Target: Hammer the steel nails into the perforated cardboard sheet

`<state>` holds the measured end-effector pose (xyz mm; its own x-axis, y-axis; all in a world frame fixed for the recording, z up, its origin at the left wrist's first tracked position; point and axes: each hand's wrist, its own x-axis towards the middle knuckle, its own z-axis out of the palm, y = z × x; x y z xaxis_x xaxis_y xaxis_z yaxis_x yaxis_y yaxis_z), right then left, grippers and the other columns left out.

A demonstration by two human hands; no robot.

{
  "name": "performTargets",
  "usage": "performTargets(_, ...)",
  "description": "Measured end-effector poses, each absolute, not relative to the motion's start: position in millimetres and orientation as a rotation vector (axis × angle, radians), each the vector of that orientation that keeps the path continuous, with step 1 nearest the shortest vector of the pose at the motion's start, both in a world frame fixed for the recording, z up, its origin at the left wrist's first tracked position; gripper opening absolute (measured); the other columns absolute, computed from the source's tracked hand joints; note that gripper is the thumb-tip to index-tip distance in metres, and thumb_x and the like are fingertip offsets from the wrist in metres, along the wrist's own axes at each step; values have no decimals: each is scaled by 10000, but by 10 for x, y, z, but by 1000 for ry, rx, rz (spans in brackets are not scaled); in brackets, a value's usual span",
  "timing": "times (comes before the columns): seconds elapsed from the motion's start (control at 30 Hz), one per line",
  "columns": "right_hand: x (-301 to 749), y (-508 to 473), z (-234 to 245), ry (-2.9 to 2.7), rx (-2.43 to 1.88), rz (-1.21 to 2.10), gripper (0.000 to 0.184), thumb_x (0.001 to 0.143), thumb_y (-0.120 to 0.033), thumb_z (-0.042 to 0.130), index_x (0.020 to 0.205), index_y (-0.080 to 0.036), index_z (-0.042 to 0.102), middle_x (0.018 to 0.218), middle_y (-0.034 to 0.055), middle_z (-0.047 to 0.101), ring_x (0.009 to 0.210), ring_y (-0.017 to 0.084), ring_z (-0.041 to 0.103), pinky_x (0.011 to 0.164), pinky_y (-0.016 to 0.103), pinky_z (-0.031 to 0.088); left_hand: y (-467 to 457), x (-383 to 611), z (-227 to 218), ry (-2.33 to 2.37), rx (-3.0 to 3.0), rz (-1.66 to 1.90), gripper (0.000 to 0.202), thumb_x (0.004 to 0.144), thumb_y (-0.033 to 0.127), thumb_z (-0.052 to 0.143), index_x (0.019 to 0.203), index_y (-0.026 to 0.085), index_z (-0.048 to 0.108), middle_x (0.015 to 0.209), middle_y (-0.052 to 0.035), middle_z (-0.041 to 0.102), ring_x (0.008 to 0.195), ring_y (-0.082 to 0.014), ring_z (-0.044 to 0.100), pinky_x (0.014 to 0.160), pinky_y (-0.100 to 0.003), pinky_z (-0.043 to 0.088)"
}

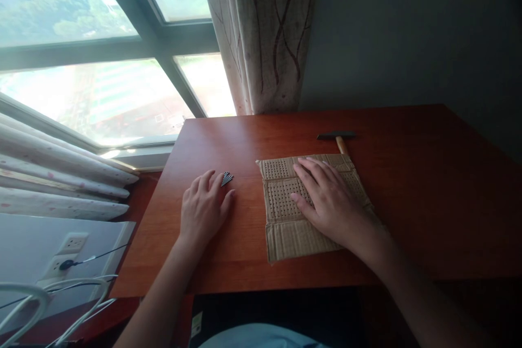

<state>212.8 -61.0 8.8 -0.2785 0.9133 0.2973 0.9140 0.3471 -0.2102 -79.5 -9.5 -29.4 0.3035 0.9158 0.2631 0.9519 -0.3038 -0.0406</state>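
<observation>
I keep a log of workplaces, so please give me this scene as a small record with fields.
Surface: reddish-brown table
Left hand: beside thin metal pieces, probably nails; contact with them unclear
Right hand: spread flat on cardboard with rows of holes
Hammer: at the cardboard's far edge, handle partly out of sight
Background: window at left, curtain beside it

Daylight glares through the washed-out window [89,92] at left, leaving the wall [399,32] at right in dim shadow.

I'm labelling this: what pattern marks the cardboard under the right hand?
The cardboard has rows of small dark holes; head view shows it.
</observation>
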Motion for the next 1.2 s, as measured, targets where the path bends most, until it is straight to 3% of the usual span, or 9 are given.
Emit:
performTargets(0.27,2135,-612,69,-2244,-1599,-4,567,1015,-421,454,1457,-71,509,1501,183,515,1418,321,430,1209,537,346,-189,-735,-336,-1700,-2438,-231,573,988,511,465,1414,135,541,1489,-217,507,1372,-395,458,1029,-518,429)
performTargets(1.2,2143,-613,62,-2240,-1602,13,577,1020,-441,435,1472,-86,485,1501,185,507,1425,327,419,1211,545,329,-153,-704,-369,-1720,-2446,-251,555,987,517,462,1405,159,533,1481,-201,513,1355,-378,464,1029,-501,421)
